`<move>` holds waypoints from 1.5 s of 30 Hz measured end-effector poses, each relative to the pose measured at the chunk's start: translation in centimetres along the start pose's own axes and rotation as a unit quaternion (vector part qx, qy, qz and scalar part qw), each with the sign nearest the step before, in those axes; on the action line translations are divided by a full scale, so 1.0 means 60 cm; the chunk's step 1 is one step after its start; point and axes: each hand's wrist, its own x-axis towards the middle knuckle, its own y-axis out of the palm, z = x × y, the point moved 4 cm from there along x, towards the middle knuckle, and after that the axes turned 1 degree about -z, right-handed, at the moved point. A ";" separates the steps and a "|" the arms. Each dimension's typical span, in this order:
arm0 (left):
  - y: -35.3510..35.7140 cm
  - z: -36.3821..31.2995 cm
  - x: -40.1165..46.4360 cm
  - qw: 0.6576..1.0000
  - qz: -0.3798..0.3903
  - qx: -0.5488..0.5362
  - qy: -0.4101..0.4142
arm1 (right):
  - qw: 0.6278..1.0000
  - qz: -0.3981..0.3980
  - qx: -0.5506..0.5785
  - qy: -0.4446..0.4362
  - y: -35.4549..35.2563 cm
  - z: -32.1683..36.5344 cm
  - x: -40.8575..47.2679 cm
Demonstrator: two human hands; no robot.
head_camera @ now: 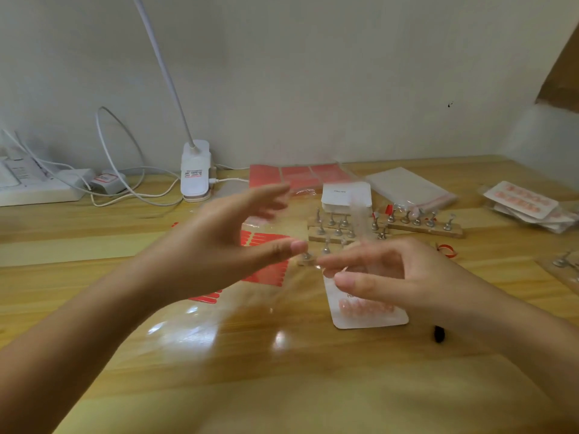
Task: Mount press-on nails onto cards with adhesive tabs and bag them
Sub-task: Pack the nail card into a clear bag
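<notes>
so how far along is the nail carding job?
Done: a pile of bagged cards sits far right. In hand: a card with pink nails lies under the right hand, not clearly bagged; the left hand is open. Left: blank cards, and nail stands, mostly bare.

Soft, even, warm light; white glare patches on the glossy wooden table [282,386]. Motion blur smears the left hand [216,242] and right hand [385,277]. Wide-angle distortion bends the frame's edges; overall focus soft.
</notes>
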 end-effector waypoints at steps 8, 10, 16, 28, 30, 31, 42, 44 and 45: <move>0.042 -0.019 -0.015 0.984 0.109 0.115 0.086 | 0.995 0.094 -0.026 -0.003 0.017 -0.001 -0.007; 0.049 -0.010 -0.016 0.987 0.129 0.081 0.049 | 0.995 0.098 -0.029 -0.016 0.021 0.002 -0.008; 0.055 0.001 -0.015 0.992 0.125 0.016 0.018 | 0.994 0.104 -0.005 -0.030 0.020 0.003 -0.008; 0.064 -0.006 -0.016 0.993 0.086 -0.030 0.077 | 0.991 0.133 0.015 0.009 0.019 -0.011 -0.007; 0.063 -0.013 -0.018 0.991 0.089 -0.037 0.097 | 0.989 0.148 -0.001 0.003 0.020 -0.009 -0.009; 0.062 -0.015 -0.018 0.989 0.095 -0.038 0.103 | 0.987 0.160 -0.003 0.000 0.020 -0.008 -0.011; 0.080 -0.019 -0.027 0.979 0.169 -0.110 0.039 | 0.953 0.033 -0.278 -0.116 0.020 0.004 -0.011; 0.082 -0.023 -0.027 0.984 0.142 -0.104 0.037 | 0.935 0.009 -0.333 -0.125 0.024 0.007 -0.014; 0.084 -0.025 -0.027 0.986 0.129 -0.099 0.043 | 0.929 0.007 -0.348 -0.127 0.026 0.010 -0.015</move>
